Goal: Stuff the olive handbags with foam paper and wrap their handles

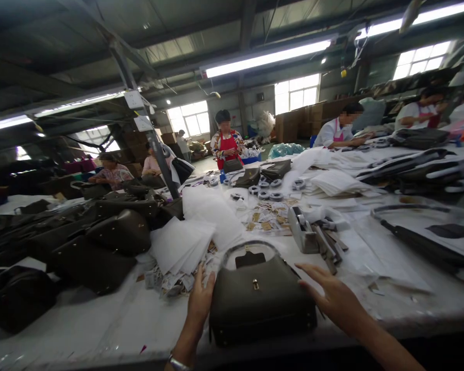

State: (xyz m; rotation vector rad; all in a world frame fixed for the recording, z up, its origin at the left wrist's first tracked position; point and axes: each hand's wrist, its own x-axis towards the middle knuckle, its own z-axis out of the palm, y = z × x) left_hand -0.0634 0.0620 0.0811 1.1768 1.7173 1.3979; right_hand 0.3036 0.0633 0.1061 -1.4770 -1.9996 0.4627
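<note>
A dark olive handbag (261, 299) with a gold clasp lies on the white table directly before me, its wrapped handle and flap pointing away. My left hand (201, 296) rests along the bag's left side, fingers stretched out and pointing forward. On the opposite side, my right hand (328, 291) has its fingers extended at the bag's upper right edge. Neither hand grips the bag. Just beyond my left hand sits a stack of white foam sheets (183, 242) over small packets (174, 282).
Many dark handbags (116, 237) are heaped at the left. A grey tape dispenser (302, 232) stands behind the bag, near tape rolls (269, 196) and tags (265, 219). At right lies another bag (429, 247) beside a hand at the frame's edge. Several co-workers sit or stand farther back.
</note>
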